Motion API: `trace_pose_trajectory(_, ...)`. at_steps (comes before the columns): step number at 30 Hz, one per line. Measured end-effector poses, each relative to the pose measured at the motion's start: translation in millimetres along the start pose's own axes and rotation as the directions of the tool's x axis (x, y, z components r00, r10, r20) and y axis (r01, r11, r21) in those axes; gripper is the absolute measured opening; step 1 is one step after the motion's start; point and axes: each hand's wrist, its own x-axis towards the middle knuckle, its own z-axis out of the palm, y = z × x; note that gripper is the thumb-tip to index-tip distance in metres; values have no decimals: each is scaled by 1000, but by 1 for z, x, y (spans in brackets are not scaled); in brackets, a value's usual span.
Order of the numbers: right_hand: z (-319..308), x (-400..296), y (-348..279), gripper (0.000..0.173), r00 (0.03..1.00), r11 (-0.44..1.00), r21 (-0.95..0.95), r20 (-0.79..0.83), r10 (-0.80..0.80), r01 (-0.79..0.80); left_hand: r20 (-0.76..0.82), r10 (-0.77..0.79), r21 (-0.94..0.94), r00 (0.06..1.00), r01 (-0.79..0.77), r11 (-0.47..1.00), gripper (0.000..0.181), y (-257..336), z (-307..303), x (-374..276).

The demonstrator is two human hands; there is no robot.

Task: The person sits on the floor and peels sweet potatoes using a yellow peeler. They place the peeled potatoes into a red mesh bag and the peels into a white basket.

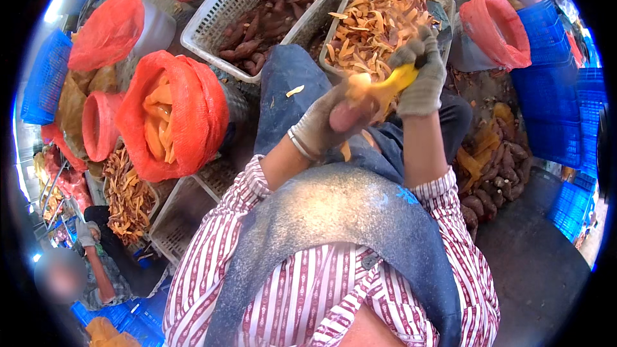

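My gloved left hand (315, 123) grips a sweet potato (348, 114), blurred by motion, with its reddish skin showing near the palm and pale orange flesh at its far end. In my gloved right hand (424, 89) is a yellow-handled peeler (404, 76), which meets the sweet potato. Its blade is too blurred to make out. Both hands are above my lap, over a dark blue apron (308, 193). Just beyond them, orange and brown peelings (371, 24) fill a pale plastic crate (333, 24). A few loose peel strips (295, 90) lie on the apron.
Unpeeled sweet potatoes (246, 48) lie in a white crate (207, 21). A red mesh bag (205, 115) on my left contains peeled ones (161, 125). More sweet potatoes (503, 168) are piled at right, near stacked blue crates (544, 91). A gloved person (103, 270) sits at lower left.
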Motion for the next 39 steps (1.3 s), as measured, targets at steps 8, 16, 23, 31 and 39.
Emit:
trace_pose_trajectory(8, -9, 20, -33, 16, 878, 953, -135, -371, -302, 270, 139, 7, -83, 990, 5, 997, 42, 5, -7, -7)
trace_pose_trajectory(16, -9, 5, 1, 15, 994, 999, 32, -109, -24, 28, 429, 413, 752, 803, -571, 330, 34, -5, 6, -9)
trace_pose_trajectory(23, -22, 30, -40, 14, 881, 954, -181, -373, -291, 239, -52, 304, 337, 951, -270, 902, 39, 2, -11, 6)
trace_pose_trajectory(31, 1, 17, -1, 16, 980, 988, -142, -182, -83, 57, 60, 198, 515, 978, -200, 834, 40, -1, -2, 0)
trace_pose_trajectory(39, -5, 30, -26, 9, 985, 996, 14, -148, -88, 91, 63, 9, 261, 998, -25, 965, 37, 17, -6, -7)
